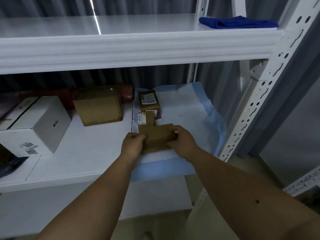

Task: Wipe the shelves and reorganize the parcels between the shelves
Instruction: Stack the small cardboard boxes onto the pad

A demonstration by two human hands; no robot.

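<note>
Parcels are being rearranged: your left hand (132,142) and right hand (182,140) grip the small box (158,138) at centre frame, so next choose its shelf spot.

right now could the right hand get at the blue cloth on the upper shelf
Probably yes, once it lets go. The blue cloth lies in the open at the right end of the upper shelf, nothing in front of it. But the right hand is busy: with the left hand it holds a brown parcel.

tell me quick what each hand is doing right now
Left hand: grips the left end of the small brown parcel.
Right hand: grips the right end of the same parcel.
</note>
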